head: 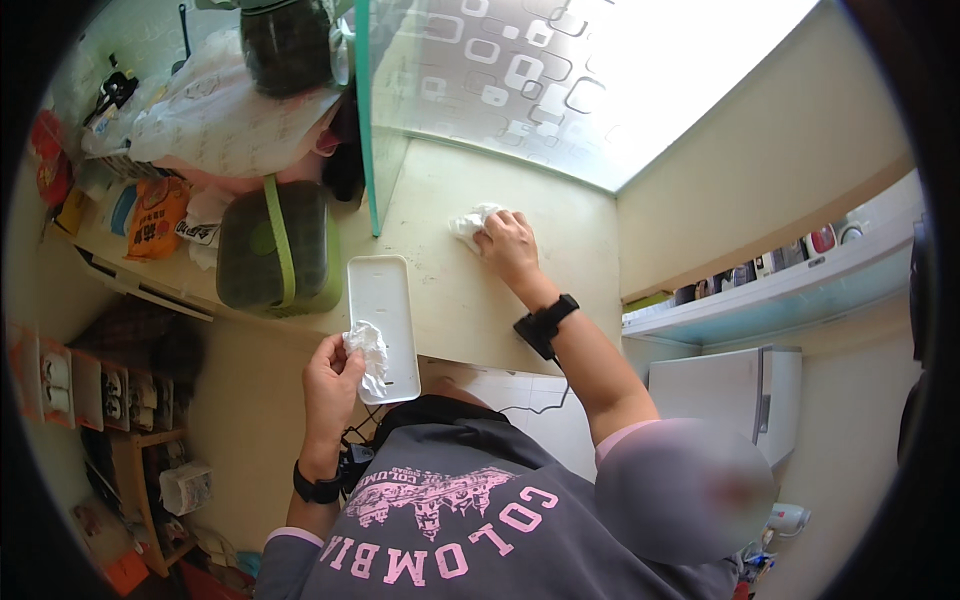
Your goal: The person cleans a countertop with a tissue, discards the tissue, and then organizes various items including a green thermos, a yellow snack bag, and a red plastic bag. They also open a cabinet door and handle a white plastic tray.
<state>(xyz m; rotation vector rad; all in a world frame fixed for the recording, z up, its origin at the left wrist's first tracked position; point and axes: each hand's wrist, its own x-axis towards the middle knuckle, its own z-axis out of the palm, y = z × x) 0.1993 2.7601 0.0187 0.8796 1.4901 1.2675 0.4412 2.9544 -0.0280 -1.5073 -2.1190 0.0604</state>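
My right hand [508, 238] presses a crumpled white tissue [474, 219] onto the pale countertop [450, 300]. Dark specks mark the surface to the left of that arm. My left hand [332, 373] pinches a second crumpled white tissue [369, 352] between thumb and fingers. Beneath this tissue is a long, shallow white plastic tray [382, 292], whose near end extends past the counter's front edge. Whether the left fingers also grip the tray's rim cannot be told. Black bands with devices sit on both wrists.
A green-handled container with a dark lid [247, 251] stands left of the tray. Behind it rises a glass panel's upright edge [367, 112], near a dark jar [289, 49]. An orange packet [155, 217] lies further left. To the right are a shelf [750, 277] and a white refrigerator [709, 390].
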